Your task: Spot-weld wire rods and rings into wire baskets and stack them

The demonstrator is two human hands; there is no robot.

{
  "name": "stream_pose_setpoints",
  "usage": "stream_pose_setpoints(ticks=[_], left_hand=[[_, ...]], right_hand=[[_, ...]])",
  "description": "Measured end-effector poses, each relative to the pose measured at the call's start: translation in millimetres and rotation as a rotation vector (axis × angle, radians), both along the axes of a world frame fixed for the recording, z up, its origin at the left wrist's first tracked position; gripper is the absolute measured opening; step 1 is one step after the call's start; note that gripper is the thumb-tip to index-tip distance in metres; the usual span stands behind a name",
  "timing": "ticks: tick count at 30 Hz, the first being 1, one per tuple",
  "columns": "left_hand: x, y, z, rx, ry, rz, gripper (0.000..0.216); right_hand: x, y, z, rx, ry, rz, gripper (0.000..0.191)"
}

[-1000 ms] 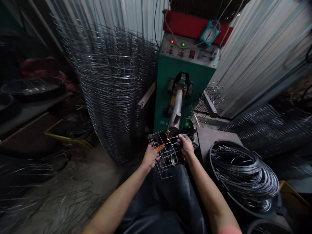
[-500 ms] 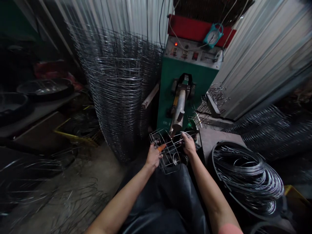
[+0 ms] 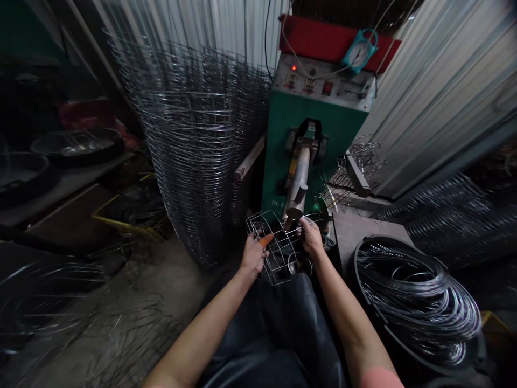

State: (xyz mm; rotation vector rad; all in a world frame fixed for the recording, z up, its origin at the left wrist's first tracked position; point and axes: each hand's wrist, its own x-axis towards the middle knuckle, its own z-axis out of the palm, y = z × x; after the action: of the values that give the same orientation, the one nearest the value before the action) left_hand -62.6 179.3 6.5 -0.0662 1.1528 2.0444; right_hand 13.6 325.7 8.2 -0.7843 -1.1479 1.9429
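Note:
My left hand point(image 3: 254, 255) is closed on the side of a small wire basket frame point(image 3: 279, 249) above my lap. Something orange point(image 3: 266, 240), perhaps a thumb cover, shows at the left thumb. My right hand point(image 3: 310, 237) pinches a curved metal wire point(image 3: 313, 217) at the frame's far right edge. Between the hands, the frame sits under the copper-coloured tip point(image 3: 290, 222) of a spot welder's metal arm point(image 3: 299, 172); whether they touch, I cannot tell. A round metal bowl point(image 3: 299, 263) is partly hidden beneath the frame.
The green welding machine point(image 3: 319, 124) stands ahead, with a lit red lamp and a turquoise dial clock point(image 3: 358, 54). Tall stacks of wire baskets point(image 3: 189, 140) rise on the left. At right a black tub point(image 3: 363, 285) holds wire rings point(image 3: 424, 291). Loose wires point(image 3: 133, 334) litter the floor.
The view has shifted slightly, so the machine and tub appear a little further right. The wire frame has tilted slightly in my hands, which keep their hold beneath the welder arm.

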Motion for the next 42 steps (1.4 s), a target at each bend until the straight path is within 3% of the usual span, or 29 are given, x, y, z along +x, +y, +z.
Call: stream_pose_setpoints(ticks=[15, 27, 37, 42], left_hand=[[-14, 10, -0.2, -0.058, -0.033, -0.012, 0.049], [-18, 9, 3.2, -0.053, -0.031, -0.055, 0.053], [13, -5, -1.6, -0.051, 0.005, -0.048, 0.055], [14, -3, -3.0, -0.077, -0.001, -0.07, 0.056]], right_hand=[[-12, 7, -5.2, 0.082, -0.019, -0.019, 0.027], [-12, 6, -4.4, 0.036, -0.029, -0.056, 0.029], [20, -5, -9.2, -0.019, -0.026, -0.005, 0.031], [23, -6, -7.3, -0.026, -0.015, -0.018, 0.031]])
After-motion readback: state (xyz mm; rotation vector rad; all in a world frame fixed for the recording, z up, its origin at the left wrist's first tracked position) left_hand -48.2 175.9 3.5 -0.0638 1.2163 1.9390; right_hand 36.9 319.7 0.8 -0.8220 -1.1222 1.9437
